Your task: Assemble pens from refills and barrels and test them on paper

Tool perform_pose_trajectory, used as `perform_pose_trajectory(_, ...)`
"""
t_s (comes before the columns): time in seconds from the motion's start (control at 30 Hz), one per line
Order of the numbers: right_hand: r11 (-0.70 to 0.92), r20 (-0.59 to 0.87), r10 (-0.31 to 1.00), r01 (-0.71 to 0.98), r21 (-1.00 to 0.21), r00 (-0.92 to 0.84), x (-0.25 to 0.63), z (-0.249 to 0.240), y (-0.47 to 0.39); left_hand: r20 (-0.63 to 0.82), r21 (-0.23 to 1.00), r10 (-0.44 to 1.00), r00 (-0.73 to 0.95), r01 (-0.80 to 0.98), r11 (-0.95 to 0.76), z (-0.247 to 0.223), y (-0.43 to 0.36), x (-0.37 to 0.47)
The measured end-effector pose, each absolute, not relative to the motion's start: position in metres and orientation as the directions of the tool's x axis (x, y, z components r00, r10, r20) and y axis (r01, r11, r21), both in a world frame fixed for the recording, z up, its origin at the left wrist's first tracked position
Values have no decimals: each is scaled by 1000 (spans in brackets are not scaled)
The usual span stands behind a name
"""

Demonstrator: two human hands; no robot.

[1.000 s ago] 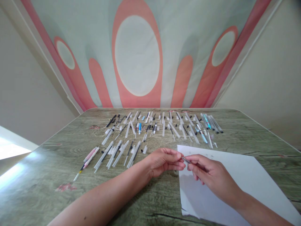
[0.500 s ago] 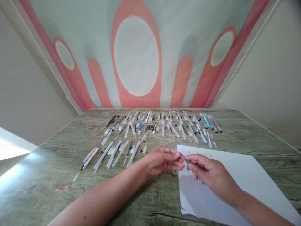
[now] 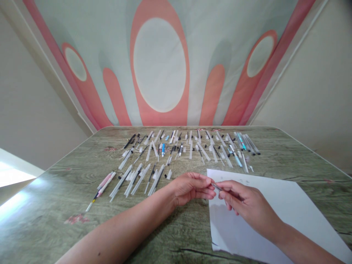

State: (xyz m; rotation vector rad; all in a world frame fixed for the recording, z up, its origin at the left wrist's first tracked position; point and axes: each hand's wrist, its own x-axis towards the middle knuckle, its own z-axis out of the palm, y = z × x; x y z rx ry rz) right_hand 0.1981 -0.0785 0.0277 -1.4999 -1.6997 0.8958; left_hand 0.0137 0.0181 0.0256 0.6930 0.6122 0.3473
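On my screen I count one left hand [image 3: 192,187], one right hand [image 3: 244,198], one paper sheet [image 3: 288,205], dozens of pen parts [image 3: 141,179].

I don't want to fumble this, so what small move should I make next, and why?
Perhaps twist the thin piece gently with the right hand, the left hand steadying its tip: the right pinches it, and its end reaches the left's pinch.

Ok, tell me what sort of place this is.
Probably an indoor tabletop workspace: a wood-patterned table with rows of pen parts, a white sheet and a patterned backdrop behind.
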Motion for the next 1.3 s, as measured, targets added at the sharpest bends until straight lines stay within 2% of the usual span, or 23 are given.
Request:
perform_pose_trajectory(0.8, 113, 74, 993, 520, -847, -95, 196, 31, -78, -402, 683, 492, 772, -106, 723, 24, 18, 14)
perform_pose_trajectory(1.0, 109, 68, 993, 526, -844, -96, 197, 28, -78, -393, 729, 519, 759, -86, 679, 22, 15, 18)
perform_pose_trajectory(1.07, 98, 62, 994, 525, -845, -86, 197, 26, -78, -358, 811, 551, 754, -41, 583, 29, 17, 17)
perform_pose_trajectory(1.1, 91, 60, 995, 527, -845, -76, 197, 25, -77, -329, 878, 588, 739, 10, 479, 36, 20, 14)
perform_pose_trajectory(1.17, 84, 65, 996, 537, -839, -54, 198, 24, -76, -222, 972, 702, 677, 211, 104, 53, 29, 4)
perform_pose_trajectory(1.2, 85, 73, 996, 548, -832, -44, 198, 24, -75, -114, 922, 776, 621, 357, -150, 61, 35, -3)
perform_pose_trajectory(1.23, 89, 82, 996, 562, -822, -38, 198, 23, -75, 10, 773, 813, 582, 511, -376, 68, 42, -12)
perform_pose_trajectory(1.27, 96, 95, 995, 577, -811, -32, 199, 22, -74, 96, 570, 823, 560, 647, -507, 74, 48, -20)
perform_pose_trajectory(1.3, 102, 107, 994, 592, -800, -26, 200, 21, -73, 123, 367, 829, 545, 752, -548, 78, 53, -29)
